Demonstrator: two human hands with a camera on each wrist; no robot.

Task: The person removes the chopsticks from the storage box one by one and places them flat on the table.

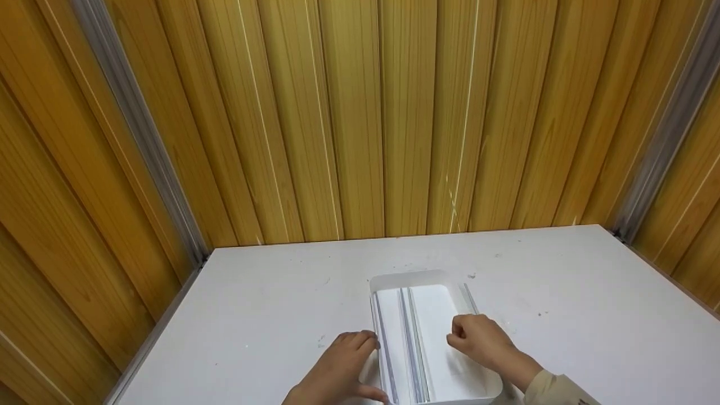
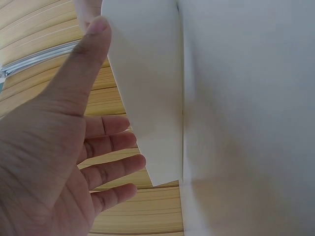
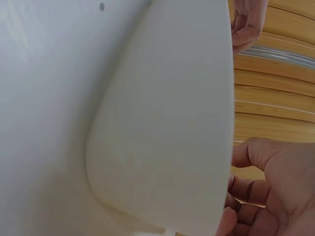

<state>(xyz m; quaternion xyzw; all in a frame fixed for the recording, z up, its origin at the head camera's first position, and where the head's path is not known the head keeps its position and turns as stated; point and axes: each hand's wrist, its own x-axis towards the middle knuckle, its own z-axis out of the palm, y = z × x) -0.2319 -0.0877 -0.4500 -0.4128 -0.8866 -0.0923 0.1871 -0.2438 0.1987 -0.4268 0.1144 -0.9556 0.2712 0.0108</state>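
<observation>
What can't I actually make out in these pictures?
- Head view: whether the right hand holds anything; its curled fingers hide the palm.
- Head view: what the thin strips are made of; they look too small.
- Head view: the left hand's wrist, cut off by the bottom edge.
- Both wrist views: the inside of the white box, hidden by its outer walls.
- Head view: what the table specks are; too small.

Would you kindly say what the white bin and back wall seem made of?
White bin: probably matte plastic, given its smooth, even sides and rounded corners. Back wall: wood or printed imitation, seemingly satin; grain lines leave it open.
</observation>
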